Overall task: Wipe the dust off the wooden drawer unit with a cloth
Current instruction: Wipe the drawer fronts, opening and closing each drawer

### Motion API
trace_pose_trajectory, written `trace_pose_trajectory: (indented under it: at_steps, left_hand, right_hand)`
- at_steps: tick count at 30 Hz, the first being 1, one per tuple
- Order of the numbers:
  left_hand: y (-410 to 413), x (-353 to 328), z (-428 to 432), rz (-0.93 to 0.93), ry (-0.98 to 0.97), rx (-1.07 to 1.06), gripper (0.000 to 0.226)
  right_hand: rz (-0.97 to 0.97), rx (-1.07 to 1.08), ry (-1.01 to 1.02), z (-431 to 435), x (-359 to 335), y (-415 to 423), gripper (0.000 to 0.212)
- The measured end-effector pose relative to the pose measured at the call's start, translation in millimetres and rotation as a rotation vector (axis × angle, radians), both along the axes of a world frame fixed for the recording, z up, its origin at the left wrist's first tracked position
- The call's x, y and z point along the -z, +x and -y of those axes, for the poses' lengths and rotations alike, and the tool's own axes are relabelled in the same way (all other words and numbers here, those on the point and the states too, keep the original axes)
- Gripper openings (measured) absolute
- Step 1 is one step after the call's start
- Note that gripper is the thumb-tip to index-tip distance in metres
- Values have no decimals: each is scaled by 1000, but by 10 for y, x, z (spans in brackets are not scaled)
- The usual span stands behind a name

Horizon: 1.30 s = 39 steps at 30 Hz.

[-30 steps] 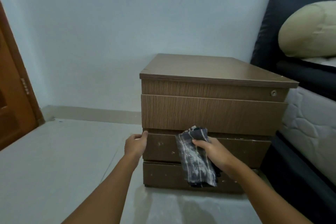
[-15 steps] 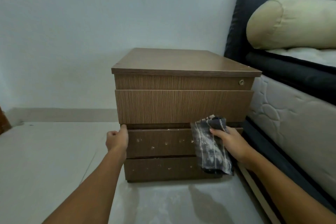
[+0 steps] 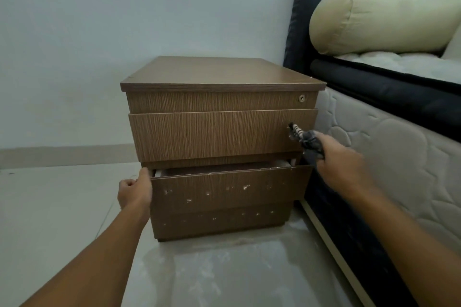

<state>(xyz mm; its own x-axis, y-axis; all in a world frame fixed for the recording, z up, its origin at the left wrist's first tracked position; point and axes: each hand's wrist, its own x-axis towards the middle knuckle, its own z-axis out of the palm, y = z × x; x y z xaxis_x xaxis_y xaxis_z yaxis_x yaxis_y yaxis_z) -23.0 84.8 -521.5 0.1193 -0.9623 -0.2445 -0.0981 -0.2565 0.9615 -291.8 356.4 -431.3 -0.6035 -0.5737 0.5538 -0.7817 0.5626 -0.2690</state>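
While the right hand (image 3: 341, 157) grips the bunched cloth (image 3: 308, 141) at the unit's (image 3: 219, 72) right edge, the left hand (image 3: 134, 192) holds its speckled, part-open drawer (image 3: 224, 189).

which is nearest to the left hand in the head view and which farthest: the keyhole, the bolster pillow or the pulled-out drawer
1. Pulled-out drawer: the left hand holds its left end.
2. Keyhole: upper right of the drawer unit front.
3. Bolster pillow: on the bed, far right.
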Motion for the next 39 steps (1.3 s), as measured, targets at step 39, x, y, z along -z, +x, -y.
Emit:
trace_pose_trajectory:
  at_steps: [39]
  left_hand:
    - [785, 13, 104, -12, 61, 519, 32]
  right_hand:
    - [49, -597, -12, 1956, 851, 1855, 14]
